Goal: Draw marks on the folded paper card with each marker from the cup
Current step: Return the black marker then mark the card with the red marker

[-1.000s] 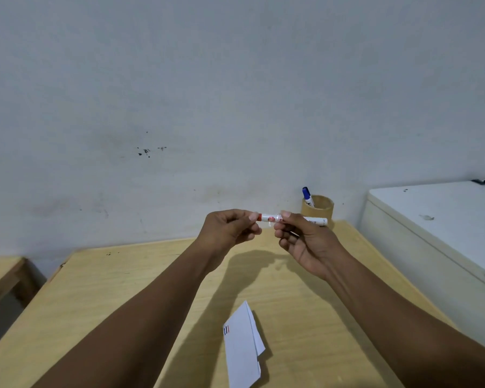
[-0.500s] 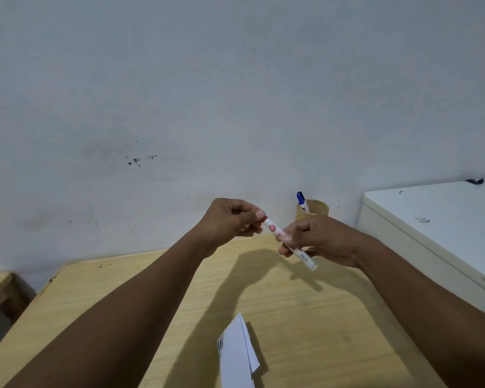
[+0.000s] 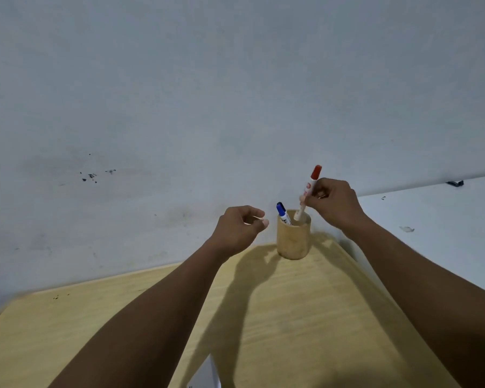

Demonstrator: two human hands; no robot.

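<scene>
A tan cup (image 3: 293, 238) stands at the back of the wooden table (image 3: 305, 317), close to the wall. A blue-capped marker (image 3: 283, 212) leans inside it. My right hand (image 3: 333, 204) grips a red-capped white marker (image 3: 310, 189), held nearly upright with its lower end inside the cup's mouth and the red cap on top. My left hand (image 3: 240, 228) hovers just left of the cup, fingers curled and apart, holding nothing. Only a corner of the white folded paper card (image 3: 207, 376) shows at the bottom edge.
A grey-white wall rises right behind the table. A white surface (image 3: 437, 219) sits higher on the right, against the table's right edge, with a small dark object (image 3: 455, 183) at its back.
The red marker was held sideways between both hands; my left hand has let go, and my right hand has turned it upright and lowered its end into the cup. The view tilted up.
</scene>
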